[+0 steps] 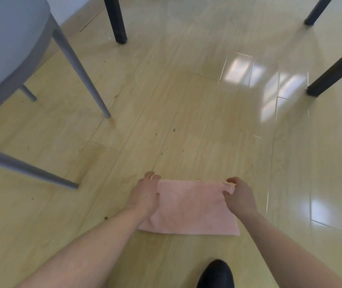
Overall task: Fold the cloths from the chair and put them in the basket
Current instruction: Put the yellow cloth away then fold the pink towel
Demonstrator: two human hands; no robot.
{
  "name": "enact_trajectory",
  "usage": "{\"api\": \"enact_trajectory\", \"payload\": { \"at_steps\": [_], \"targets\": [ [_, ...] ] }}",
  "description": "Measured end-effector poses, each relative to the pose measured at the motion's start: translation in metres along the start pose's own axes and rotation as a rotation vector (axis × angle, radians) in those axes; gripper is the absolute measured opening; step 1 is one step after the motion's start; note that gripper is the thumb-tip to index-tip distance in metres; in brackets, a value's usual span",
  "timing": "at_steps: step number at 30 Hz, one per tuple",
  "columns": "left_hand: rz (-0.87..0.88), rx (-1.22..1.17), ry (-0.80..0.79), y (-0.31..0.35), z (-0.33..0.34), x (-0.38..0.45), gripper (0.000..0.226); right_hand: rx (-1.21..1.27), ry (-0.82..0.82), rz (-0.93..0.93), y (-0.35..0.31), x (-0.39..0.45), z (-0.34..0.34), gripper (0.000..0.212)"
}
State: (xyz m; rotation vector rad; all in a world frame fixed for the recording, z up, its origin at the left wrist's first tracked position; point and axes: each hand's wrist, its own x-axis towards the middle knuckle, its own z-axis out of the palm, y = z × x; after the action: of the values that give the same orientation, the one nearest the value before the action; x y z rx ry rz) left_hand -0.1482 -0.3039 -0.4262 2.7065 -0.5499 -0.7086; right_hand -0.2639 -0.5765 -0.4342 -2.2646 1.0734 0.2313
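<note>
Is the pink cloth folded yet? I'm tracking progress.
Cannot tell: the pink cloth lies flat on the floor, both hands pinching its far corners.

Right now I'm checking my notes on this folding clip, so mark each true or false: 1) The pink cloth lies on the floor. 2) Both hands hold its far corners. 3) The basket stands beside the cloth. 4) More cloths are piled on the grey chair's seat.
1) True: the pink cloth lies on the wooden floor.
2) True: the left hand and right hand pinch its far corners.
3) False: no basket is in view.
4) False: the grey chair shows a bare seat.
</note>
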Motion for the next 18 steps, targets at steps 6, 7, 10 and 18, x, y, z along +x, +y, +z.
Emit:
{"api": "enact_trajectory", "payload": {
  "at_steps": [6,7,10,18],
  "targets": [
    [0.175,0.167,-0.168,-0.007,0.033,-0.034,0.051,0.109,-0.046,0.277,0.025,-0.021,0.021,0.079],
    [0.177,0.181,-0.193,-0.009,0.038,-0.038,0.051,0.147,-0.043,0.32,0.029,-0.022,0.023,0.081],
    [0.173,0.227,-0.265,-0.014,0.046,-0.047,0.055,0.266,-0.051,0.405,0.034,-0.026,0.023,0.078],
    [0.141,0.072,-0.223,-0.022,0.033,-0.045,0.051,0.377,-0.153,0.443,0.019,-0.028,0.006,0.051]
  ]
}}
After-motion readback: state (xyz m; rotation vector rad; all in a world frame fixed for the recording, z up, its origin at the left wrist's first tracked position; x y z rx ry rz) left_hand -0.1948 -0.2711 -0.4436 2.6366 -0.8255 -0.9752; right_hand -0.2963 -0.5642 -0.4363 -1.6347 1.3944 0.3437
